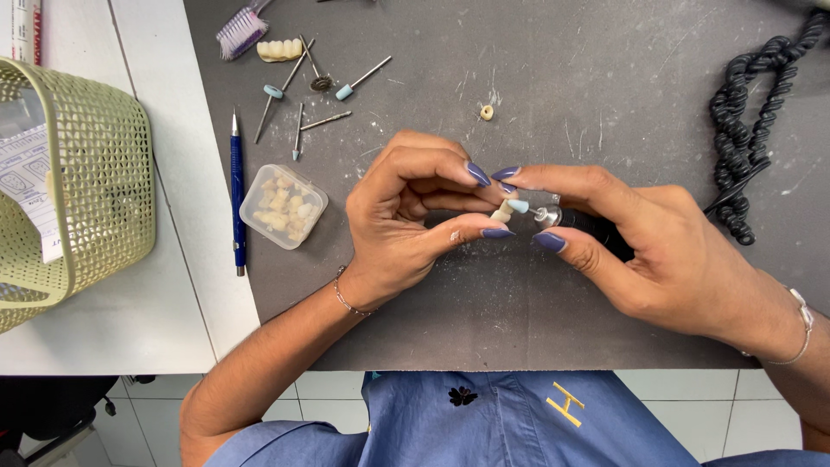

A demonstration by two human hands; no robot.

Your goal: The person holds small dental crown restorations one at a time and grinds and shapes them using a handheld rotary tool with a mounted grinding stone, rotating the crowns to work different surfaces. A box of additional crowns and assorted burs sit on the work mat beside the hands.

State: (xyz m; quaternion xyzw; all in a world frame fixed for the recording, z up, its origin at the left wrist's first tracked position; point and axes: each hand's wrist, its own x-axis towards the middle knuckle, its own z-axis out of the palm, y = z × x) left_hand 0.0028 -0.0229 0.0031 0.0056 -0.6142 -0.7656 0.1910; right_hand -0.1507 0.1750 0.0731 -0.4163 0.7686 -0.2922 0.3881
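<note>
My left hand (pixel 406 216) pinches a small cream tooth crown (pixel 501 213) between thumb and fingers over the grey mat (pixel 536 320). My right hand (pixel 657 251) grips a rotary handpiece (pixel 553 216); its pale blue polishing tip (pixel 518 206) touches the crown. Most of the handpiece is hidden inside my right palm. Both hands hover close together above the middle of the mat.
Several loose burs (pixel 298 99), a purple brush (pixel 240 33) and a row of teeth (pixel 279 49) lie at the back left. A small clear box of teeth (pixel 283 207), a blue pen (pixel 237 190), a green mesh basket (pixel 78 182), a coiled black cord (pixel 748 130) and a small ring (pixel 487 112) also lie about.
</note>
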